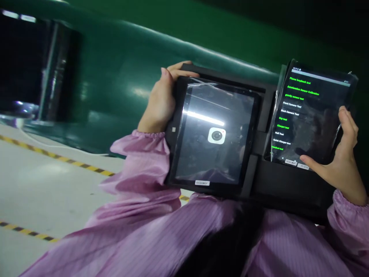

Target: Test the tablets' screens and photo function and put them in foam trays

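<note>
My left hand (160,100) is closed round the upper left edge of a black tray (288,184) with raised dividers. In the tray's left compartment lies a tablet (213,161) covered in clear film, a camera icon on its dark screen and a small white label at its lower edge. My right hand (344,150) grips a second film-wrapped tablet (314,115), thumb on its lower edge and fingers at its right side. This tablet is tilted above the tray's right side and shows a test list in green and white text.
A glossy green work surface (115,84) stretches behind the tray. At the far left stands a dark device (25,65) in clear wrapping, with a white cable (57,146) below it. Yellow-and-black tape (63,157) marks the pale floor.
</note>
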`<action>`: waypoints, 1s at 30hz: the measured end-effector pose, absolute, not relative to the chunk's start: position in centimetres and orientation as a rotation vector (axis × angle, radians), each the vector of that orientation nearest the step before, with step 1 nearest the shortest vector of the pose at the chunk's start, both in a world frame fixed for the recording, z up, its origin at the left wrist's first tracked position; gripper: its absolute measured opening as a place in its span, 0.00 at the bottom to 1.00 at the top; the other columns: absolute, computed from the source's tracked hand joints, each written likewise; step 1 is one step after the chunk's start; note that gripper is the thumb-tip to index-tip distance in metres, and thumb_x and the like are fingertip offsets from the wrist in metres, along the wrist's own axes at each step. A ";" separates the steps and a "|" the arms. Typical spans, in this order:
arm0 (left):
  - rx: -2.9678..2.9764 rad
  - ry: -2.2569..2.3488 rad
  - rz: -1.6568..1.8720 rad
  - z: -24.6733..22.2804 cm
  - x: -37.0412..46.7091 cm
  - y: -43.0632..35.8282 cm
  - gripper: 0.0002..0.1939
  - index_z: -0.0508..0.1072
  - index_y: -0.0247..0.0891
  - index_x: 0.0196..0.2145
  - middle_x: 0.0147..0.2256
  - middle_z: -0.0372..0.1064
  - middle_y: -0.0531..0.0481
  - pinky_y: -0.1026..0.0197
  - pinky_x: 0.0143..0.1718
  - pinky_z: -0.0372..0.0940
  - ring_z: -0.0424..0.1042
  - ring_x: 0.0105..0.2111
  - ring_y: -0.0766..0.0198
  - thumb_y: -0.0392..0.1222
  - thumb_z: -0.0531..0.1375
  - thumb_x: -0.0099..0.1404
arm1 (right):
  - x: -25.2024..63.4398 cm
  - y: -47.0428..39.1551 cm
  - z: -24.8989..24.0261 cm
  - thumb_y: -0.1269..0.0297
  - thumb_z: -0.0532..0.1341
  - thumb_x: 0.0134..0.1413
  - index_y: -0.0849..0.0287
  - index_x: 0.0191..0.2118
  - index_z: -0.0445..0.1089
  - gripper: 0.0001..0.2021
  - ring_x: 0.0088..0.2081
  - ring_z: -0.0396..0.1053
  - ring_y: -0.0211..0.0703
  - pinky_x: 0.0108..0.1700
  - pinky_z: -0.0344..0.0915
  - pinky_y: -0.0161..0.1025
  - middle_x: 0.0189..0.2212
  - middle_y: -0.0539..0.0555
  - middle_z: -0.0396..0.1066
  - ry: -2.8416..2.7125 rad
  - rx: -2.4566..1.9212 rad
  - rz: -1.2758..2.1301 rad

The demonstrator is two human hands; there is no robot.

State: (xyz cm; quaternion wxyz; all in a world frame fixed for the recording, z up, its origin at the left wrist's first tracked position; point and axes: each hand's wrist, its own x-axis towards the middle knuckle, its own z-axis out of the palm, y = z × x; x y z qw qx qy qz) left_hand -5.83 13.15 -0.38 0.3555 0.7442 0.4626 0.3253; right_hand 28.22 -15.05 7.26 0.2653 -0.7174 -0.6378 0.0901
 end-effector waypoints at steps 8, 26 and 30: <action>1.771 1.117 0.935 -0.2 -5.6 13.2 0.41 0.83 0.40 0.42 0.63 0.73 0.42 0.48 0.74 0.54 0.67 0.68 0.48 0.78 0.46 0.71 | 30.4 -14.6 6.7 0.44 0.66 0.63 0.43 0.76 0.51 0.41 0.76 0.49 0.62 0.74 0.47 0.75 0.74 0.60 0.53 -1.559 -1.970 0.147; 1.763 1.151 0.860 0.5 -5.3 13.2 0.42 0.82 0.48 0.42 0.63 0.73 0.48 0.43 0.76 0.53 0.65 0.69 0.49 0.80 0.40 0.71 | 35.0 -10.3 4.3 0.52 0.70 0.53 0.58 0.57 0.76 0.27 0.57 0.75 0.53 0.66 0.67 0.58 0.55 0.62 0.76 -0.947 -1.851 0.266; 1.771 1.111 0.835 0.4 -5.3 13.3 0.43 0.81 0.43 0.45 0.66 0.70 0.45 0.45 0.75 0.55 0.65 0.69 0.48 0.78 0.39 0.73 | 36.0 -10.4 3.6 0.57 0.73 0.45 0.55 0.53 0.80 0.26 0.54 0.77 0.56 0.66 0.66 0.61 0.50 0.61 0.79 -0.915 -1.772 0.201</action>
